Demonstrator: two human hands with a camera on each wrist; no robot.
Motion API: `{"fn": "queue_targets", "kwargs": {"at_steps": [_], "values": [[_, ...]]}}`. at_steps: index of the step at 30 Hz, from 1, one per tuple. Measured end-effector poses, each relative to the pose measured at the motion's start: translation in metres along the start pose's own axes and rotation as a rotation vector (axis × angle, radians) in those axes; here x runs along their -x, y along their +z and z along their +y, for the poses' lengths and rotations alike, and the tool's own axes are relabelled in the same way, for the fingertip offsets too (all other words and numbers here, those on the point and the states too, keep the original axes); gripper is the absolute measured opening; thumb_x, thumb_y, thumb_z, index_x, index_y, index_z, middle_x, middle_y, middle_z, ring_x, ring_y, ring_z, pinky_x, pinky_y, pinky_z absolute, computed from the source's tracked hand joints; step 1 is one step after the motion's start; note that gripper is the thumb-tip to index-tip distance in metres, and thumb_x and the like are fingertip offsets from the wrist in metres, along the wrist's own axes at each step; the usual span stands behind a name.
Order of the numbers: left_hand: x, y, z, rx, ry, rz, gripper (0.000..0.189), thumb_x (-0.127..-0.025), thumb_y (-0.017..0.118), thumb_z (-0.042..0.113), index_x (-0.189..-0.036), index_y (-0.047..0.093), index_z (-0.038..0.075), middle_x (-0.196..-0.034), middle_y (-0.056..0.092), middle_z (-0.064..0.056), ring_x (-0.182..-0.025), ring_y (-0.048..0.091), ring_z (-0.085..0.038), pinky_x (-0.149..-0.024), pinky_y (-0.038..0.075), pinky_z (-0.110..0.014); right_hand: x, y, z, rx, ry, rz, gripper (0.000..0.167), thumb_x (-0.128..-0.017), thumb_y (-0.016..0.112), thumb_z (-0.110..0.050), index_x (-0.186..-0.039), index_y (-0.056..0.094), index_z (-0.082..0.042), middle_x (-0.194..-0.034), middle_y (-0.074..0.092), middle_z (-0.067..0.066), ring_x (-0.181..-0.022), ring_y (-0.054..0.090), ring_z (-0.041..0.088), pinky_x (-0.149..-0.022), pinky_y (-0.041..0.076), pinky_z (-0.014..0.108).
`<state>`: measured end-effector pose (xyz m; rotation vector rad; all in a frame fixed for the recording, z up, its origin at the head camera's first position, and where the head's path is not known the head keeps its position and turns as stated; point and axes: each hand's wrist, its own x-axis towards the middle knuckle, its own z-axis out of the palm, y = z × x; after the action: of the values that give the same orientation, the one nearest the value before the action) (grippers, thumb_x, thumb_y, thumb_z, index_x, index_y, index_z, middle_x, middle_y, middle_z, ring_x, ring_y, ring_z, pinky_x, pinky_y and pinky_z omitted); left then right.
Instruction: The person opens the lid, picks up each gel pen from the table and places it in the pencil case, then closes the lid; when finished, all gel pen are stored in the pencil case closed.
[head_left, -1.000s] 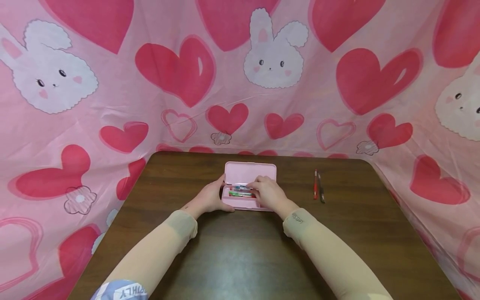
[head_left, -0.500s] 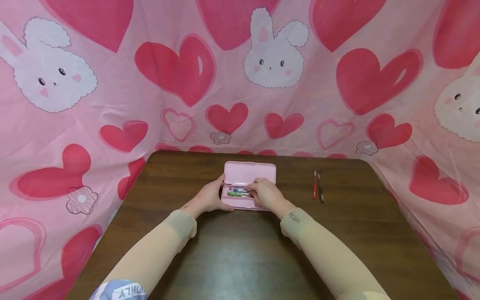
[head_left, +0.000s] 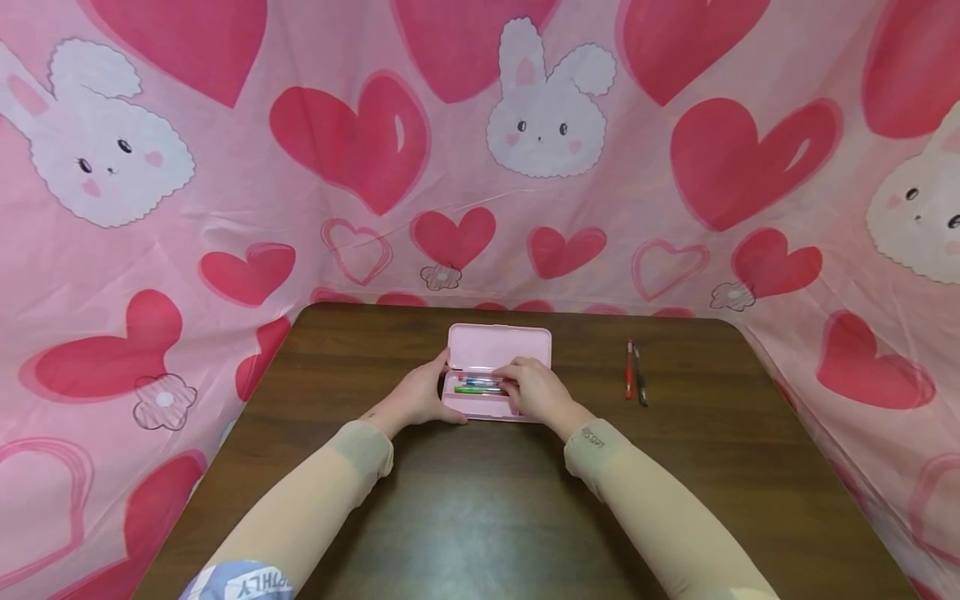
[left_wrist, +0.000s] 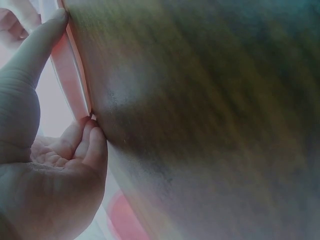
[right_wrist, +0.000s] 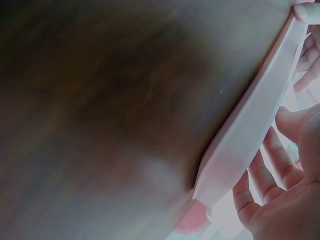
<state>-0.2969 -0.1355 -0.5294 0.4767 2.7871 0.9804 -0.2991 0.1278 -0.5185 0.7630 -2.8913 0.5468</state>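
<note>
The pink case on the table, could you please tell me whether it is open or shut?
Open: the pink case has its lid swung back on the far side, and pens show inside.

A person's two arms, the left arm [head_left: 303, 496] and the right arm [head_left: 663, 504], reach forward from the lower corners and angle inward, both wrists bare beyond the cuffs. The left hand [head_left: 418, 397] forms a wide C, its thumb [left_wrist: 37, 50] extended nearly straight while the fingers [left_wrist: 96, 145] bend opposite it, tips close together. The right hand [head_left: 540, 389], back upward, dips its fingers [right_wrist: 280, 157] toward the left hand, the two hands near but apart. Seen from the right wrist, those fingers are slightly spaced and gently bent, their tips partly hidden.
</note>
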Motion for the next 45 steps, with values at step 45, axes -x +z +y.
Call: {"fn": "queue_targets", "kwargs": {"at_steps": [45], "values": [[-0.001, 0.000, 0.002, -0.037, -0.010, 0.003, 0.146, -0.070, 0.105, 0.050, -0.178, 0.015, 0.010, -0.164, 0.057, -0.014, -0.148, 0.057, -0.030, -0.131, 0.042, -0.053, 0.058, -0.052, 0.111, -0.089, 0.299, 0.300, 0.040, -0.107, 0.068, -0.017, -0.143, 0.065, 0.000, -0.123, 0.074, 0.022, -0.106, 0.072, 0.039, -0.104, 0.057, 0.063]]}}
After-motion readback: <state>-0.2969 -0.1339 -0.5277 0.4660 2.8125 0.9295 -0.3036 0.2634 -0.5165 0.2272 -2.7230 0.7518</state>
